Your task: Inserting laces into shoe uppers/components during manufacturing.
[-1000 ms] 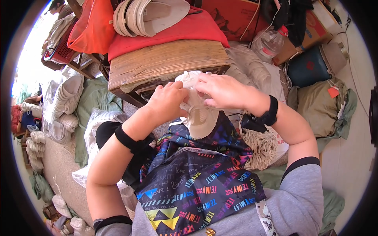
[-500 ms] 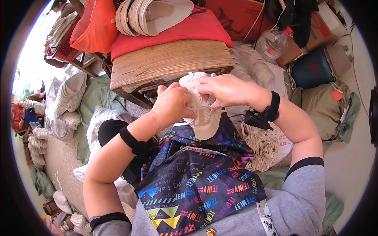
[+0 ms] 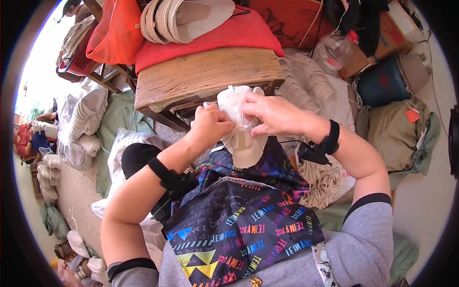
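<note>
A cream-white sneaker upper [image 3: 245, 155] with mesh panels rests over my lap, its rounded toe toward me and its tongue toward the wooden bench. My left hand [image 3: 213, 125] is closed at its left side, thumb and curled fingers against the eyelet edge. From the right, my right hand [image 3: 273, 114] pinches at the middle of the upper, near the tongue. Whether a lace is between those fingertips is too small to tell. No sole shows under the upper. A patterned dark apron [image 3: 239, 215] covers my lap beneath it.
Just ahead stands a wooden bench [image 3: 205, 71] with a red cloth [image 3: 248, 31] and stacked pale uppers [image 3: 205, 21]. A bundle of cream laces [image 3: 318, 184] lies by my right forearm. Bagged uppers [image 3: 86, 119] lie left; a plastic bottle [image 3: 336, 51] is at the far right.
My right fingers have drawn closer together over the upper. The left hand has turned slightly, and the toe sits a little higher and farther left. The view has shifted slightly.
</note>
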{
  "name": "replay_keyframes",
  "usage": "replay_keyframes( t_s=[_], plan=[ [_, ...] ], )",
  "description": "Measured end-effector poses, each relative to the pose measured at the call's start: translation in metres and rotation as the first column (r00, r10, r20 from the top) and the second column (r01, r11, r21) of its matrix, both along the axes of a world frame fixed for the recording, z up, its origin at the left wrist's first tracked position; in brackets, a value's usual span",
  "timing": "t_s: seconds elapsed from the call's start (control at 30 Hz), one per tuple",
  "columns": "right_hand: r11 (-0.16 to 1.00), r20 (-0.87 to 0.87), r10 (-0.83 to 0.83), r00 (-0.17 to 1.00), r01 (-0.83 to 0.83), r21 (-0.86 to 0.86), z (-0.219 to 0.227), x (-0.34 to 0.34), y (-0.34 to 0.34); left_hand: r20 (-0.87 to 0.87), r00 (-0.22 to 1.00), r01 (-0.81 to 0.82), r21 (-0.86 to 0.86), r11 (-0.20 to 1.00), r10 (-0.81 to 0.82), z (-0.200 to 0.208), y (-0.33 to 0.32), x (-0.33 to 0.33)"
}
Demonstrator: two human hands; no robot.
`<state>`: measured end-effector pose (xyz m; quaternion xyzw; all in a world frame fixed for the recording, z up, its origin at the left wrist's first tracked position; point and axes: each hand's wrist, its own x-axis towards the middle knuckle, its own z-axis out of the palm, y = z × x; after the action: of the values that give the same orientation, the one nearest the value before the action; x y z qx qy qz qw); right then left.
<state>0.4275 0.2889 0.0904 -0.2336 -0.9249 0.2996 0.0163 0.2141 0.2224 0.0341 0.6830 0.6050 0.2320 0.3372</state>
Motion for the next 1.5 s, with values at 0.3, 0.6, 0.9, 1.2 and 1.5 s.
replay_keyframes(
  t_s=[0.3, 0.6, 0.9, 1.2, 1.5],
  plan=[
    [0.999, -0.151, -0.008, 0.988, 0.002, -0.037, -0.013, 0.006, -0.003, 0.505, 0.739, -0.411, -0.187, 0.892, 0.446, 0.013, 0.006, 0.024],
    [0.986, -0.25, -0.165, 0.954, 0.16, -0.041, -0.019, 0.02, -0.021, -0.31, 0.944, 0.199, 0.257, 0.946, -0.114, 0.031, -0.004, 0.033],
    [0.987, -0.297, -0.155, 0.942, 0.158, -0.015, -0.018, 0.018, -0.022, -0.067, 0.97, 0.244, 0.243, 0.939, -0.234, 0.018, 0.019, 0.027],
    [0.886, -0.174, -0.304, 0.937, 0.345, 0.31, -0.024, -0.006, -0.029, 0.196, 0.981, -0.072, 0.383, 0.921, -0.005, 0.019, 0.005, 0.016],
    [0.904, -0.445, -0.402, 0.8, 0.423, -0.056, -0.024, -0.015, -0.033, 0.738, 0.637, -0.063, -0.241, 0.968, 0.225, 0.022, -0.013, 0.009]
  ],
)
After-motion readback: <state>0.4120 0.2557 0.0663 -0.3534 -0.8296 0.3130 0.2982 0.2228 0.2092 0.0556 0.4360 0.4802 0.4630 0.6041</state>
